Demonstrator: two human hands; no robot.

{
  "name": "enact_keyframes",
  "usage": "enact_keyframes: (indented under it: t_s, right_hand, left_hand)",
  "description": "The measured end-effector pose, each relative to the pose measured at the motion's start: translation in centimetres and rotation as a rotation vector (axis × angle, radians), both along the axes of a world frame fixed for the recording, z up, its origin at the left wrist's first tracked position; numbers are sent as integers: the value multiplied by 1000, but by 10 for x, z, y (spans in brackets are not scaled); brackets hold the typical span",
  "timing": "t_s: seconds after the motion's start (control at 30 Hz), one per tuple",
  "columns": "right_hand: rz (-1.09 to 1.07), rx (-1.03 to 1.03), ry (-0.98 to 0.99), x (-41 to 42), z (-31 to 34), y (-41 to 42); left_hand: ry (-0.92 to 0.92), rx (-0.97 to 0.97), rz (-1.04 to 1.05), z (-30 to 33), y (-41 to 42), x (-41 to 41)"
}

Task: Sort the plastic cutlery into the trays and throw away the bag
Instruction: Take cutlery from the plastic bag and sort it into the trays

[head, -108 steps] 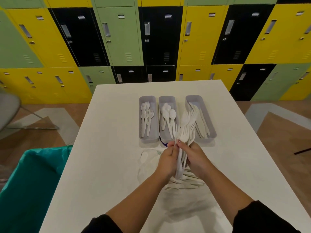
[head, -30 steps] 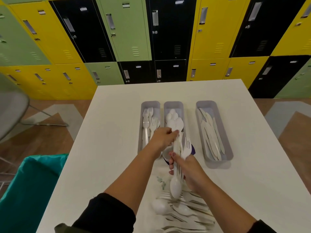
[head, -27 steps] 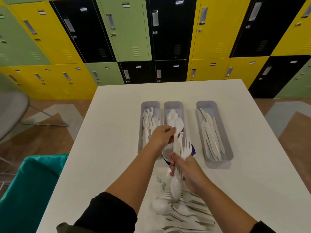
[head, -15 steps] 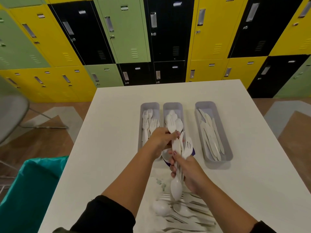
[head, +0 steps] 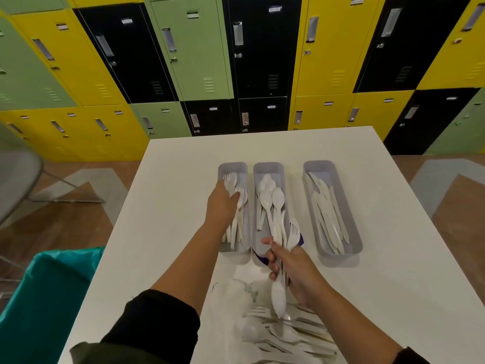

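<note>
Three grey trays stand side by side on the white table: the left tray [head: 232,167] holds forks, the middle tray [head: 268,168] spoons, the right tray [head: 338,248] knives. My left hand [head: 221,203] reaches into the left tray and grips a white fork [head: 231,181] over the forks there. My right hand [head: 291,266] holds a bunch of white cutlery [head: 282,237] upright just in front of the middle tray, forks up, a spoon bowl hanging below. A clear plastic bag [head: 236,290] with more loose cutlery [head: 286,329] lies near the front edge.
A bin lined with a teal bag [head: 44,298] stands left of the table. A grey chair [head: 18,177] is at far left. Yellow, green and black lockers [head: 262,61] fill the wall behind the table [head: 170,206].
My left hand took a fork from the bunch in my right hand and moved it left and forward into the fork tray. My right hand stayed almost in place.
</note>
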State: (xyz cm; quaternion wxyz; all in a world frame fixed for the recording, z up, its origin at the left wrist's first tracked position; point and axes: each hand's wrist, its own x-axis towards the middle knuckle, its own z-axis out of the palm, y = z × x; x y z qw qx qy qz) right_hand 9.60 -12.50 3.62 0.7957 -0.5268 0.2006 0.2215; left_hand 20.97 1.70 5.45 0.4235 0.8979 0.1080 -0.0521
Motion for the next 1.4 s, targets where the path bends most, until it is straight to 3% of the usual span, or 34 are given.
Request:
enact_keyframes:
  t_s: [0.1,0.23,0.3,0.4,0.6,0.73,0.83,0.93,1.07,1.4]
  right_hand:
    - [-12,3,7,3,2,-1]
    - [-40,-26,19,5,3,0]
    - [-62,-104,13,6,8,4]
    - [-104,-224,53,8,9,8]
    - [27,-242,25,5,5,0]
    - [-2,-62,-9,2,12,-4]
    - [23,-98,-74,2,16,-5]
    - [-9,-156,-104,4,15,-4]
    - [28,-225,-126,8,14,0]
    - [28,-2,-3,0,11,0]
  left_hand:
    - [-67,4,-61,5,-10,-8]
    - [236,-126,-405,19,-35,-33]
    - [307,-52,-540,20,-47,-47]
    - [267,132,-629,16,-65,-64]
    - [212,206,-521,12,-72,-55]
    - [155,-96,-285,5,-52,-44]
    - [178,-239,-182,4,-48,-44]
    - [261,-266,-211,5,-55,-52]
    - [102,-213,-200,-1,-56,-58]
    - [14,-611,172,9,-39,-31]
